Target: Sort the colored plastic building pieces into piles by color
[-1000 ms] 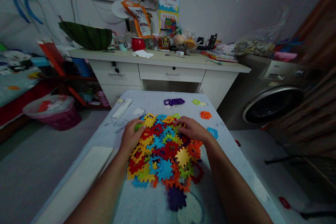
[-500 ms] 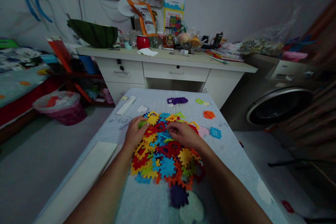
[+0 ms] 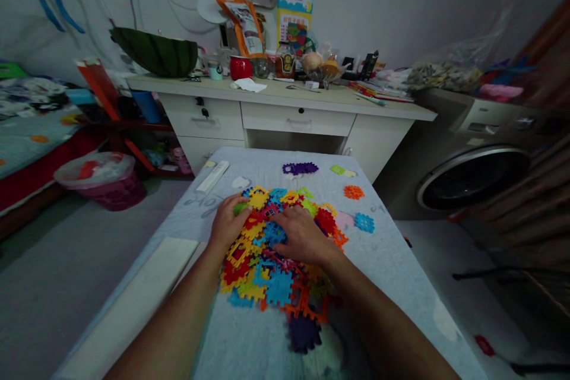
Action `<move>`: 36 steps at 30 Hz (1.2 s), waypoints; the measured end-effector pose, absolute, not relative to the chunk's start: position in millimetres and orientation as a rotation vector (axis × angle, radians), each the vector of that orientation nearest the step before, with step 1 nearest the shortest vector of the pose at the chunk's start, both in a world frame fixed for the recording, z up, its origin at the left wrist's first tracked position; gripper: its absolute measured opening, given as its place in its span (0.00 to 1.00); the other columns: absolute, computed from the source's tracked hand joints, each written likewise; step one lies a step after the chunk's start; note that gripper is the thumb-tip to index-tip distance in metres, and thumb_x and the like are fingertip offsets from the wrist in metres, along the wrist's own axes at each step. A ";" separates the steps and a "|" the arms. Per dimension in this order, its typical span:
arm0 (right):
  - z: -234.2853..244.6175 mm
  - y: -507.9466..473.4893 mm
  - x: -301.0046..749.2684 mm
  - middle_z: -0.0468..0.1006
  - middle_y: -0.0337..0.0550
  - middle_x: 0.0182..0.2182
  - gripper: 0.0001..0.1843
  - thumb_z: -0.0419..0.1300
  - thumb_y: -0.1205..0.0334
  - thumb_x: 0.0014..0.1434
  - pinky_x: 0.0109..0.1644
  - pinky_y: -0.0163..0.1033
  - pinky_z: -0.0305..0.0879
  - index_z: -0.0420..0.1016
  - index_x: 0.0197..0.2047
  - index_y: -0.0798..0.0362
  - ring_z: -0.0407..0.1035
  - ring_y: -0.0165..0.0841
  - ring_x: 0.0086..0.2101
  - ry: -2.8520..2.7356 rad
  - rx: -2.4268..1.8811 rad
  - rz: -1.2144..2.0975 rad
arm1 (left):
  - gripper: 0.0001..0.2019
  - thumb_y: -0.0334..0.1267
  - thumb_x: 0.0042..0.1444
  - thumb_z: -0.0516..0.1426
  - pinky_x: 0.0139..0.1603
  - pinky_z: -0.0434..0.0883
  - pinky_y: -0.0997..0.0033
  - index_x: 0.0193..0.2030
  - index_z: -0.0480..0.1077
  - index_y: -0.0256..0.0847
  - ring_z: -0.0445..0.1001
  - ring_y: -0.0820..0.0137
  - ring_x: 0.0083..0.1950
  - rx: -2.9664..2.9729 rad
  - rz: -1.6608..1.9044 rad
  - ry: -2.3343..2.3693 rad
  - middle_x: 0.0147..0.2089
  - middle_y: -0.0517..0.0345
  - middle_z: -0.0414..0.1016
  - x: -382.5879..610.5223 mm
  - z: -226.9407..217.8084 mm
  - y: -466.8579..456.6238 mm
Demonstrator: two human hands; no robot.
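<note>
A heap of toothed plastic building pieces (image 3: 279, 286) in red, yellow, blue, orange and green lies on the cloth-covered table. At the heap's left edge, my left hand (image 3: 227, 224) is closed around a green piece (image 3: 241, 208), held between thumb and fingers. My right hand (image 3: 303, 235) lies palm down over the heap's middle, thumb apart from the fingers, touching a blue piece (image 3: 273, 233). What is under that palm is hidden. A dark purple piece (image 3: 304, 332) sits at the near edge of the heap.
Purple pieces (image 3: 300, 168), a small green piece (image 3: 337, 170), an orange piece (image 3: 354, 192) and a blue piece (image 3: 364, 222) lie apart from the heap. A white strip (image 3: 213, 177) rests at the far left. Beyond stand a white desk (image 3: 267, 101) and a washing machine (image 3: 463, 148).
My right hand has shifted slightly left and nearer, its bunched fingers now spread flatter over the heap. My left hand keeps the green piece in the same place. The view has tilted slightly.
</note>
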State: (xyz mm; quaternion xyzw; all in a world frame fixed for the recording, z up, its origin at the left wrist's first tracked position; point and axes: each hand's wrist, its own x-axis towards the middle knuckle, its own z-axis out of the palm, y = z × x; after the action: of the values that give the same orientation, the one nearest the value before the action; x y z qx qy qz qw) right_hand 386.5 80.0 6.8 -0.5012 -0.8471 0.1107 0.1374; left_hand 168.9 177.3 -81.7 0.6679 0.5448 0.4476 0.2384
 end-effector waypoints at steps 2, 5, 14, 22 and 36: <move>6.6 78.1 383.2 0.75 0.55 0.47 0.32 0.68 0.52 0.53 0.57 0.54 0.58 0.72 0.58 0.55 0.65 0.48 0.49 -2.455 -1.463 0.307 | 0.15 0.48 0.52 0.58 0.67 0.62 0.55 0.43 0.76 0.44 0.70 0.58 0.59 1.834 1.224 1.488 0.54 0.51 0.73 168.3 -82.6 178.1; 13.9 78.0 385.1 0.73 0.54 0.50 0.32 0.68 0.55 0.54 0.58 0.54 0.57 0.70 0.60 0.53 0.64 0.47 0.52 -2.414 -1.419 0.347 | 0.16 0.48 0.52 0.58 0.67 0.62 0.55 0.44 0.76 0.44 0.70 0.58 0.60 1.838 1.212 1.487 0.55 0.50 0.73 167.6 -84.0 178.9; 42.5 94.6 515.3 0.70 0.49 0.54 0.34 0.64 0.66 0.52 0.62 0.49 0.60 0.65 0.63 0.50 0.66 0.41 0.54 -2.027 -1.618 0.347 | 0.16 0.49 0.53 0.58 0.68 0.61 0.55 0.44 0.76 0.44 0.69 0.58 0.61 1.827 1.195 1.492 0.57 0.50 0.73 167.0 -85.8 178.8; 11.0 88.3 602.7 0.72 0.56 0.52 0.30 0.62 0.75 0.46 0.56 0.41 0.65 0.73 0.55 0.57 0.70 0.41 0.50 -1.814 -2.291 0.523 | 0.17 0.50 0.53 0.57 0.68 0.61 0.55 0.44 0.75 0.44 0.69 0.57 0.61 1.835 1.188 1.487 0.56 0.50 0.72 167.2 -84.4 177.6; -5.8 92.0 614.4 0.79 0.50 0.46 0.16 0.68 0.66 0.49 0.47 0.37 0.67 0.81 0.43 0.54 0.73 0.37 0.42 -1.720 -2.239 0.574 | 0.16 0.49 0.53 0.57 0.68 0.61 0.55 0.43 0.75 0.44 0.70 0.57 0.60 1.819 1.210 1.480 0.56 0.50 0.73 167.7 -83.6 176.9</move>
State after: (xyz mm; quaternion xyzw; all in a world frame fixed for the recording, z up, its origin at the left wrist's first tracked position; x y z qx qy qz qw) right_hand 614.4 92.0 -5.8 -0.7705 -0.5920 0.1976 0.1298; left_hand 167.7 176.9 -83.6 0.6676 0.5433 0.4441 0.2487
